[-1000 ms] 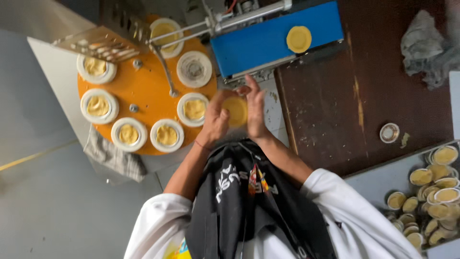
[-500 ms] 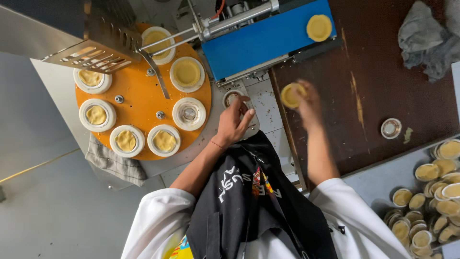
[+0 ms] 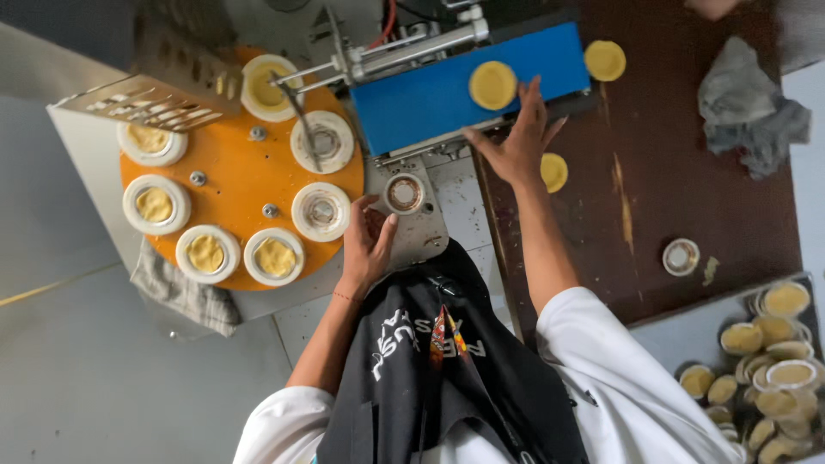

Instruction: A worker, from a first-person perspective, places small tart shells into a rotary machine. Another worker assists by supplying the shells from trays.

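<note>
Head view: we stand at a dough press.
Left hand [image 3: 368,245]: open, empty, beside small cup [image 3: 404,193].
Right hand [image 3: 516,142]: has left the table, fingers spread, touching dough disc [image 3: 492,85] on blue belt [image 3: 430,94].

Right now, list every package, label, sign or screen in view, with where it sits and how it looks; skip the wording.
No packages, signs or screens show.
Apron print: white lettering on the black apron at the person's chest, bottom centre.
Apron badge: small red and yellow patch beside that lettering.
</note>
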